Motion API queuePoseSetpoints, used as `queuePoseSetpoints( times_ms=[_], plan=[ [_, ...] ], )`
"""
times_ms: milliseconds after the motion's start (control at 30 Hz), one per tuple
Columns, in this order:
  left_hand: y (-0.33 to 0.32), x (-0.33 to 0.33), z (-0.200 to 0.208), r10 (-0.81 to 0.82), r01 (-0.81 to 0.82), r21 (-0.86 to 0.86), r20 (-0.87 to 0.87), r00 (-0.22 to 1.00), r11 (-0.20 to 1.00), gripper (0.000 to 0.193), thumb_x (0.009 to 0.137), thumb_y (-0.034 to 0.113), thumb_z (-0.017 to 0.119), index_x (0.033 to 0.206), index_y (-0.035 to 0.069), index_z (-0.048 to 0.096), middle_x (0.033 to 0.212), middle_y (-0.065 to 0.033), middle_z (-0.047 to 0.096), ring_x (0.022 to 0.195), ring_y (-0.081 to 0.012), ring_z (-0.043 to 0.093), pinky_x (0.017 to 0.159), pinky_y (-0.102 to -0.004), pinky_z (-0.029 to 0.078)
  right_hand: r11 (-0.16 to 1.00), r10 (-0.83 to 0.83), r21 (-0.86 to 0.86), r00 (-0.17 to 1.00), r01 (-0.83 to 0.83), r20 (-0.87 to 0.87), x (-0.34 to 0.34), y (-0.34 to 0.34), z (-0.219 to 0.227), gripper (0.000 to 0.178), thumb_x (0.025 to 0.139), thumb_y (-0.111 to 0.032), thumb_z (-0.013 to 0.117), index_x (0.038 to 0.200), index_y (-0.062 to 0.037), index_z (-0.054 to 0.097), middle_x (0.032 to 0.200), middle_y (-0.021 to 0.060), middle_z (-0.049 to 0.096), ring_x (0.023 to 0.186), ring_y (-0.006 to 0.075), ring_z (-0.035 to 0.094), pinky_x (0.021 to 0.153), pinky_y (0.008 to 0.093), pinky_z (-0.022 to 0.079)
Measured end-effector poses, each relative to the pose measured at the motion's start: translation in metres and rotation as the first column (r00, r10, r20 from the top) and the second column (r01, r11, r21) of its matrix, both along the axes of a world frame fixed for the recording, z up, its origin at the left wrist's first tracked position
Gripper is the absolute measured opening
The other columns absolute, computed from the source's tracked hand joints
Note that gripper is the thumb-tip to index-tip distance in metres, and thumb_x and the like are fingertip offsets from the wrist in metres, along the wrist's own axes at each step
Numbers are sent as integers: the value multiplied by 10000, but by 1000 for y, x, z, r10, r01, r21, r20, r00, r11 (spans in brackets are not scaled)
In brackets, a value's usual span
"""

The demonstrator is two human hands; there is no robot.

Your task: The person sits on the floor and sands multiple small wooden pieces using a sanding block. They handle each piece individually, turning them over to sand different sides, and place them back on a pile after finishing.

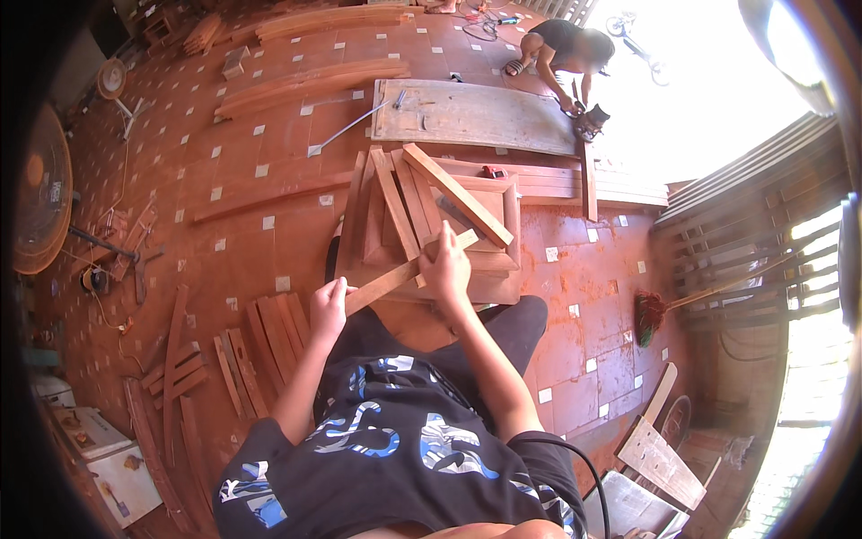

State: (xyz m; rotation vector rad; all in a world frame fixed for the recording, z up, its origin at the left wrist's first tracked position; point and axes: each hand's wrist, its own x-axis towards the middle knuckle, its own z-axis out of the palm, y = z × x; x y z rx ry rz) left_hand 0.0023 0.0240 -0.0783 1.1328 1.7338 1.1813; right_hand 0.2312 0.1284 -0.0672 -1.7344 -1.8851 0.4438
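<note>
A narrow wooden strip slants up to the right in front of my body. Its near left end is pinched in my left hand. Closer to the far end, my right hand is closed over the strip with one finger pointing up; anything else under its palm is hidden. Just beyond my hands lies a panelled wooden piece with a raised frame. Several loose wooden slats rest on it, among them a thick slat at its right and a thinner slat left of that.
A wide board lies farther off, where a co-worker crouches with a power tool. Cut wood pieces cover the floor to my left, near a fan. On the right are a broom and slatted wood.
</note>
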Motion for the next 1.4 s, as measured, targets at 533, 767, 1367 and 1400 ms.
queuePoseSetpoints(
  times_ms=[533,767,1367,1400],
  plan=[
    [-9,3,-8,-29,28,34,30,999,999,440,1074,298,529,927,-53,750,676,-88,644,691,-134,607,677,-328,474,988,144,59,989,-141,-47,-28,-28,16,800,838,-190,747,1528,-1,388,1521,259,488,1286,408,589,1032,454,518],
    [-7,5,3,-36,36,24,6,999,999,464,1073,322,526,904,-47,750,591,1,463,592,-90,432,571,-321,356,976,-156,155,988,156,-10,33,30,-25,769,856,-211,740,1507,32,412,1502,250,508,1274,395,601,1037,437,520],
    [-6,5,3,-29,30,-37,8,1000,999,387,1038,251,610,781,-36,643,590,7,430,595,-60,410,559,-308,354,934,317,-63,896,-352,-311,-51,-61,52,772,808,-203,761,1492,-15,457,1439,244,568,1170,435,648,980,467,546],
    [-8,0,0,-42,42,-49,11,999,998,387,1038,251,611,778,-34,644,590,8,433,596,-58,411,560,-303,353,944,298,-66,920,-324,-253,-50,-59,50,784,813,-206,757,1505,-19,439,1434,258,566,1174,439,645,978,469,547]
  ],
)
